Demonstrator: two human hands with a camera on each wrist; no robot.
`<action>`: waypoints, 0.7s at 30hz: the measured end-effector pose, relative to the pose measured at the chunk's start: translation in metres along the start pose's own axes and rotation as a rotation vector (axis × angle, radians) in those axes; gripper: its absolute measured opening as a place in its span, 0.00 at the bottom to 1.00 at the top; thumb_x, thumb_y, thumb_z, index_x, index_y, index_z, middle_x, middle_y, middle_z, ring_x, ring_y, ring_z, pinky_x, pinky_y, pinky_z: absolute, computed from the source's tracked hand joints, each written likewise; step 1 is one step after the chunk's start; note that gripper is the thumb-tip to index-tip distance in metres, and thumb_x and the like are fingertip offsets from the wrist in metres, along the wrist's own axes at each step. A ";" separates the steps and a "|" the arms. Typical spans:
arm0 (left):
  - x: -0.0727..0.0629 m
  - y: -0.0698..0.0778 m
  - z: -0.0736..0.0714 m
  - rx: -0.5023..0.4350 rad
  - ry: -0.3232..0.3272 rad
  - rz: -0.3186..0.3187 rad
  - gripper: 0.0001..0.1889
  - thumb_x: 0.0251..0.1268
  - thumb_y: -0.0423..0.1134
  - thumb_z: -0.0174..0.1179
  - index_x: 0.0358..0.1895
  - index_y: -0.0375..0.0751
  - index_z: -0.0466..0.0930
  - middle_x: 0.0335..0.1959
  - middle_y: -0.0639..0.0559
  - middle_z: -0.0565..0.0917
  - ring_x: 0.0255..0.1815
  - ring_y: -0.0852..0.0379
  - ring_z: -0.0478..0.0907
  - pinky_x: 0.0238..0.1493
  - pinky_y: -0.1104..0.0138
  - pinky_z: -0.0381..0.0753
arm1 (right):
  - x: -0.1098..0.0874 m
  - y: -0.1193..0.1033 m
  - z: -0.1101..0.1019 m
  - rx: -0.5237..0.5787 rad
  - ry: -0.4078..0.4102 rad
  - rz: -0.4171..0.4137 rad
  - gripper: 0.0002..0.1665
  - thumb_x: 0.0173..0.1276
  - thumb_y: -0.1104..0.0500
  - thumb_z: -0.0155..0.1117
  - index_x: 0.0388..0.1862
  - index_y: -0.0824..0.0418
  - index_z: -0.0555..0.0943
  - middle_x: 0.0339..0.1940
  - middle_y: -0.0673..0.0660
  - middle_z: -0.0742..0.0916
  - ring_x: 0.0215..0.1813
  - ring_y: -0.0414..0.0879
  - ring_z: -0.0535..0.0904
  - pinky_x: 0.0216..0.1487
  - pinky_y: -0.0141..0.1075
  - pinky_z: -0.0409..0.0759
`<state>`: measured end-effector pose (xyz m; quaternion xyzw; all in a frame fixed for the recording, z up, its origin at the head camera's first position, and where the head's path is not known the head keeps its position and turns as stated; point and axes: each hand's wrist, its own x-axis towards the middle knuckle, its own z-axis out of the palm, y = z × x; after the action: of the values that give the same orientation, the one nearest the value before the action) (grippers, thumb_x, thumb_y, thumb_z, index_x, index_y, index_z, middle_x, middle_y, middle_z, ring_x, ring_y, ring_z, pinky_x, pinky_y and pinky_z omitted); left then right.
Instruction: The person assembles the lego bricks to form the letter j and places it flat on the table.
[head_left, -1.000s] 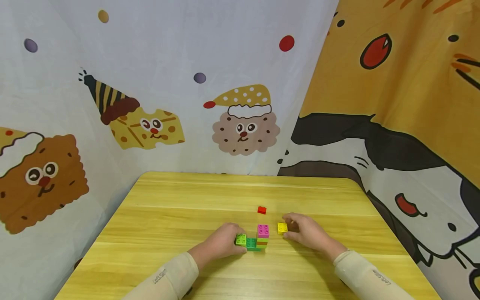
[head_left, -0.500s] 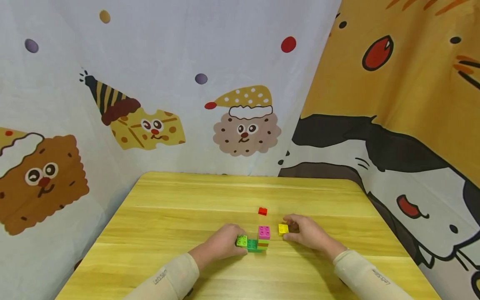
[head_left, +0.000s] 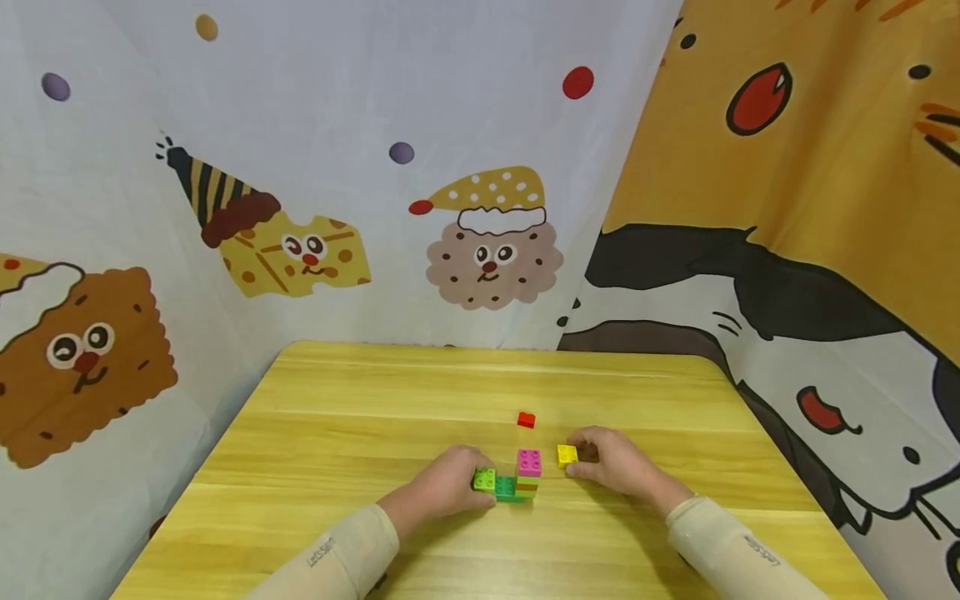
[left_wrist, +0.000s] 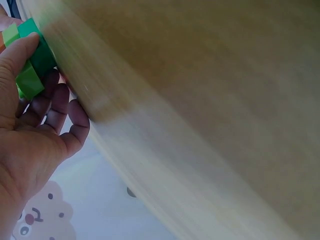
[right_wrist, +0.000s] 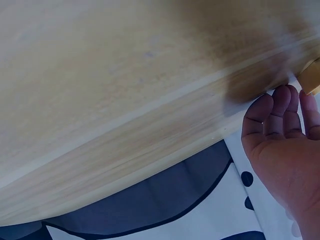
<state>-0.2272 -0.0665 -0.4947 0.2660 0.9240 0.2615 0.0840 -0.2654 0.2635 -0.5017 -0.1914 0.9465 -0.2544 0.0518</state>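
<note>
My left hand (head_left: 448,482) grips the left end of a toy building-brick build, its thumb and fingers around a lime brick (head_left: 484,479). That brick sits on a dark green base (head_left: 506,489). At the base's right end rises a short stack topped by a pink brick (head_left: 529,462). In the left wrist view the thumb lies against the green base (left_wrist: 42,47). My right hand (head_left: 618,463) pinches a yellow brick (head_left: 567,456) just right of the build, low at the table. Only part of the yellow brick (right_wrist: 311,77) shows in the right wrist view.
A small red brick (head_left: 527,420) lies on the wooden table (head_left: 360,400), behind the build. A curtain (head_left: 330,125) with printed cartoon figures hangs behind the table's far edge.
Both hands and the bricks stay practically where they were. The whole head view shifts slightly.
</note>
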 end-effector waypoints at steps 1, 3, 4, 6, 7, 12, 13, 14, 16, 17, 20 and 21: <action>0.000 0.000 0.000 0.005 0.002 -0.001 0.17 0.57 0.45 0.81 0.49 0.47 0.91 0.42 0.59 0.89 0.38 0.69 0.75 0.42 0.73 0.78 | 0.000 0.000 0.000 -0.003 0.003 0.000 0.27 0.66 0.45 0.80 0.59 0.55 0.86 0.55 0.52 0.91 0.52 0.43 0.85 0.55 0.45 0.86; 0.000 0.000 0.000 0.008 0.003 -0.001 0.18 0.57 0.45 0.81 0.49 0.47 0.91 0.43 0.59 0.89 0.38 0.68 0.76 0.42 0.73 0.78 | 0.000 -0.001 0.000 -0.006 0.008 0.000 0.26 0.66 0.45 0.80 0.58 0.54 0.86 0.55 0.52 0.91 0.53 0.43 0.84 0.56 0.45 0.86; 0.000 0.000 0.000 0.006 0.003 -0.003 0.18 0.57 0.45 0.81 0.49 0.46 0.91 0.43 0.59 0.89 0.38 0.68 0.76 0.43 0.73 0.78 | 0.001 -0.002 0.000 -0.006 0.010 0.001 0.26 0.66 0.45 0.80 0.58 0.54 0.87 0.55 0.52 0.91 0.52 0.42 0.84 0.56 0.45 0.85; 0.000 0.000 0.000 0.005 0.003 -0.005 0.18 0.57 0.46 0.81 0.50 0.46 0.91 0.43 0.59 0.89 0.38 0.68 0.76 0.43 0.73 0.78 | 0.001 -0.002 0.000 -0.008 0.013 -0.003 0.25 0.66 0.45 0.80 0.58 0.55 0.87 0.55 0.52 0.91 0.52 0.42 0.84 0.55 0.44 0.85; 0.000 0.000 0.000 0.005 0.002 -0.006 0.18 0.57 0.46 0.81 0.50 0.46 0.91 0.44 0.59 0.89 0.38 0.68 0.76 0.43 0.73 0.78 | 0.000 -0.003 0.000 -0.007 0.013 -0.001 0.25 0.66 0.46 0.80 0.57 0.55 0.87 0.54 0.52 0.91 0.51 0.42 0.84 0.55 0.44 0.85; -0.001 0.000 0.000 0.007 0.003 -0.009 0.18 0.58 0.46 0.81 0.50 0.46 0.91 0.45 0.58 0.90 0.39 0.68 0.76 0.43 0.73 0.78 | 0.000 -0.002 0.001 -0.009 0.011 0.002 0.25 0.65 0.46 0.81 0.55 0.56 0.87 0.52 0.51 0.90 0.49 0.41 0.83 0.53 0.44 0.85; -0.001 0.000 0.000 0.003 0.003 -0.009 0.18 0.58 0.46 0.81 0.50 0.46 0.91 0.45 0.58 0.90 0.39 0.68 0.76 0.43 0.73 0.78 | 0.000 -0.002 0.001 -0.011 0.011 0.003 0.25 0.65 0.45 0.81 0.55 0.56 0.87 0.51 0.51 0.90 0.49 0.41 0.83 0.53 0.44 0.85; -0.001 0.000 0.000 0.002 0.003 -0.008 0.18 0.58 0.45 0.81 0.50 0.46 0.91 0.45 0.57 0.90 0.39 0.68 0.76 0.43 0.73 0.78 | 0.000 -0.002 0.001 -0.012 0.011 0.004 0.25 0.65 0.45 0.81 0.55 0.56 0.87 0.51 0.51 0.90 0.49 0.41 0.83 0.53 0.44 0.84; -0.001 0.000 0.000 -0.006 0.004 -0.008 0.18 0.58 0.45 0.81 0.50 0.46 0.91 0.45 0.57 0.90 0.38 0.68 0.76 0.42 0.73 0.78 | 0.000 -0.002 0.001 -0.012 0.011 0.009 0.24 0.65 0.45 0.81 0.54 0.55 0.87 0.50 0.50 0.90 0.48 0.40 0.82 0.53 0.43 0.85; -0.001 0.000 0.000 -0.010 0.005 -0.006 0.18 0.58 0.45 0.81 0.49 0.46 0.91 0.45 0.57 0.90 0.38 0.68 0.76 0.42 0.74 0.78 | 0.000 -0.002 0.001 -0.012 0.011 0.011 0.24 0.65 0.45 0.81 0.54 0.55 0.87 0.49 0.50 0.90 0.48 0.40 0.82 0.52 0.43 0.85; -0.001 0.000 0.000 -0.010 0.009 0.003 0.17 0.58 0.44 0.81 0.49 0.46 0.91 0.42 0.59 0.89 0.36 0.69 0.75 0.40 0.74 0.77 | 0.001 -0.002 0.000 0.006 0.007 0.021 0.23 0.65 0.46 0.81 0.53 0.54 0.87 0.46 0.48 0.90 0.46 0.39 0.82 0.51 0.40 0.84; -0.001 0.000 0.000 -0.010 0.011 0.006 0.17 0.58 0.44 0.81 0.48 0.46 0.91 0.42 0.59 0.89 0.36 0.69 0.75 0.40 0.74 0.77 | 0.001 -0.002 0.000 0.014 0.006 0.027 0.22 0.65 0.46 0.81 0.53 0.54 0.86 0.45 0.47 0.90 0.45 0.39 0.82 0.50 0.40 0.84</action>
<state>-0.2261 -0.0667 -0.4949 0.2670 0.9223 0.2678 0.0794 -0.2653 0.2614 -0.5002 -0.1777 0.9474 -0.2607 0.0538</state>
